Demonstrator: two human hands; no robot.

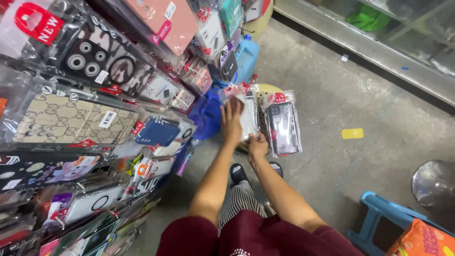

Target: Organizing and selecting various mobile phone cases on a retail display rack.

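Pinching the bottom edge of a clear packet, the right hand's fingers are closed on it from below. The left hand is laid flat against the packet's left face, fingers extended upward and close together; whether the thumb is wrapped behind cannot be told. The packet's long axis is held near upright, running away from the body. A second packet, with a dark case inside, lies just to its right, overlapping or touching. Both forearms are extended forward over the concrete floor, beside the rack of packaged cases.
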